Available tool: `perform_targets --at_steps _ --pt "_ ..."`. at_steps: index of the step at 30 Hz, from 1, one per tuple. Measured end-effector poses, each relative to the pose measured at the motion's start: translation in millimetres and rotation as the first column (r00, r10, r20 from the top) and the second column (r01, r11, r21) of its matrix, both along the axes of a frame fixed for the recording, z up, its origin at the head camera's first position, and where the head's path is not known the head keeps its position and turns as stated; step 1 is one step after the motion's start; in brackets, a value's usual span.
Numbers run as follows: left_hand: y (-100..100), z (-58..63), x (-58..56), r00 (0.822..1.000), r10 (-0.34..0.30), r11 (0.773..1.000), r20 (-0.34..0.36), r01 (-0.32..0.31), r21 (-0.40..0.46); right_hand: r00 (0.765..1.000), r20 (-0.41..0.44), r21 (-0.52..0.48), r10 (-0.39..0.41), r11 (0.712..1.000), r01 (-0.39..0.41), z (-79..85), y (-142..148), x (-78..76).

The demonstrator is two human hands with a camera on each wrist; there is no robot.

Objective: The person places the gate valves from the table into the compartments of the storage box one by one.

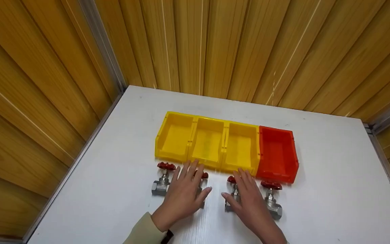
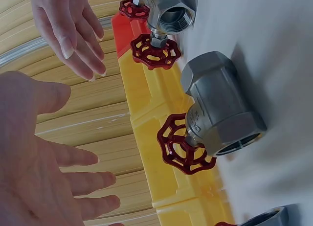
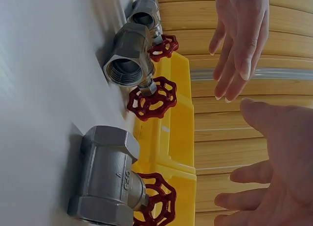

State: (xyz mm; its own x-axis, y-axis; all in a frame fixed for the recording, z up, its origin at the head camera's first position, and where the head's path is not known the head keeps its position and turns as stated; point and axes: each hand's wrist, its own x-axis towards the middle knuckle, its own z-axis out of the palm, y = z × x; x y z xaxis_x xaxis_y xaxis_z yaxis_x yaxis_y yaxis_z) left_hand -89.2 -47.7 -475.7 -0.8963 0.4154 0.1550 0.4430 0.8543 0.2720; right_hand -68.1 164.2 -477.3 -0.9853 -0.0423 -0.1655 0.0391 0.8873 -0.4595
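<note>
Where wood-grain walls end | white tabletop | hands above valves

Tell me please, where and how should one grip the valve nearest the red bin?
Probably across its thick metal body, from above and the near side: the body is broad with a faceted end, while the red handwheel sits towards the red bin.

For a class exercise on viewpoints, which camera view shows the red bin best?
The head view: it shows the red bin from above, inside visible, right of the yellow bins. The left wrist view has only a piece of it, partly behind valve wheels; the right wrist view shows none of it.
</note>
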Motion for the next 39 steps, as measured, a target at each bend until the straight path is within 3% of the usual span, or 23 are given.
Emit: perform_targets --at_steps 4,13,20,26,31,39 --pt "-1.6 1.2 -1.2 1.000 0.011 1.000 0.025 -0.012 0.010 1.000 -0.003 -0.028 -0.004 1.000 0.004 -1.2 -3.9 -0.9" --pt "-4.7 5.1 -3.8 0.999 0.038 0.998 0.021 -0.039 0.048 0.994 -0.105 -0.107 0.005 0.994 -0.017 -7.4 -7.6 -2.4" --pt "-9.0 3.9 -5.9 0.999 0.052 0.996 0.013 -0.053 0.076 0.993 -0.111 -0.192 -0.024 0.981 0.002 -12.0 -14.4 -5.1" --pt "-14.1 4.9 -9.0 0.997 0.069 0.991 -0.022 -0.066 0.118 0.978 -0.209 -0.235 0.007 0.970 -0.057 -13.6 -21.7 -6.8" --pt "-18.3 7.8 -12.2 0.996 0.093 0.985 0.002 -0.092 0.146 0.961 -0.272 -0.233 0.036 0.967 -0.102 -14.6 -27.9 -9.3" --pt "-25.8 9.4 -14.5 0.990 0.142 0.974 0.010 -0.142 0.177 0.946 -0.315 -0.231 0.078 0.960 -0.156 -17.7 -38.3 -11.8"
